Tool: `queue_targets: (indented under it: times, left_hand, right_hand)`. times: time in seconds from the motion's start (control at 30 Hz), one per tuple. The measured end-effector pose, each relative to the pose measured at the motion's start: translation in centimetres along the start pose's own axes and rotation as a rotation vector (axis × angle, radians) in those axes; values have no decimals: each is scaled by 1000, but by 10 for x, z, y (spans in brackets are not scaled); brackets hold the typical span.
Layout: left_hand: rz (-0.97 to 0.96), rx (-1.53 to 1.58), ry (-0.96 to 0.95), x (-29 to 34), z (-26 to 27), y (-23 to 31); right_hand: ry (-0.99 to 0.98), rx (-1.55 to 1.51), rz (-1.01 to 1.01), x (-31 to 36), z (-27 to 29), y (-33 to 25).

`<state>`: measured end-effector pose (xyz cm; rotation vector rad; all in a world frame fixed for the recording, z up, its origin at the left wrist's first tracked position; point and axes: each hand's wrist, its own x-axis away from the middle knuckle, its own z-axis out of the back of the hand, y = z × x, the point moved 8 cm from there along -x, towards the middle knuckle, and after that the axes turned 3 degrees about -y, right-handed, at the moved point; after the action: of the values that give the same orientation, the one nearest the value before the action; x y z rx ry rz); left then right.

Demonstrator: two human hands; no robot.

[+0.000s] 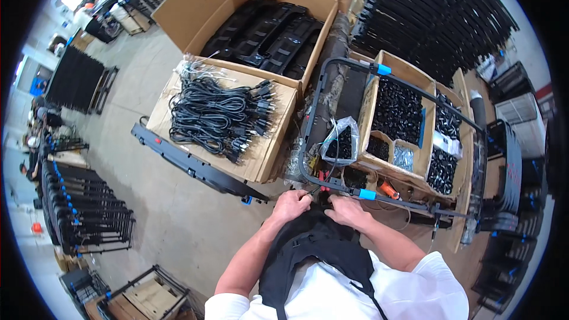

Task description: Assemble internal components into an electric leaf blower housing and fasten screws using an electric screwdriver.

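My left hand (292,204) is closed in front of my body, thumb and fingers pinched on the end of a thin wire (312,192). Beside it, my right hand (348,211) is curled with its fingertips closed near a small dark part; what they grip is too small to make out. Just beyond both hands runs the lower bar of a black tubular frame (323,182), lying across the parts bins with blue tape (367,194) around it. A red-handled tool (324,176) shows by that bar.
Bundled black power cords (219,112) lie on a cardboard box (267,157) at the left, behind a long black curved panel (195,166). An open carton (329,41) holds black plastic parts. Wooden bins (370,104) with small black pieces stand right, near an orange tool (389,189).
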<state>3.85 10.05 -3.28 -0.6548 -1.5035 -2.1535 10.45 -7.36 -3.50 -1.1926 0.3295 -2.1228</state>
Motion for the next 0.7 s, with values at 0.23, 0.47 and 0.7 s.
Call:
queue_targets:
  times: [0.23, 0.47, 0.7]
  left_hand:
    - [-70, 113, -216, -7, -3, -13]
    - [-88, 283, -422, -23, -43, -9]
    - [-69, 401, -448, -24, -36, -28]
  right_hand:
    - [452, 231, -271, -85, -16, 13]
    - [647, -33, -499, -156, -64, 145]
    - [284, -764, -604, -51, -104, 59]
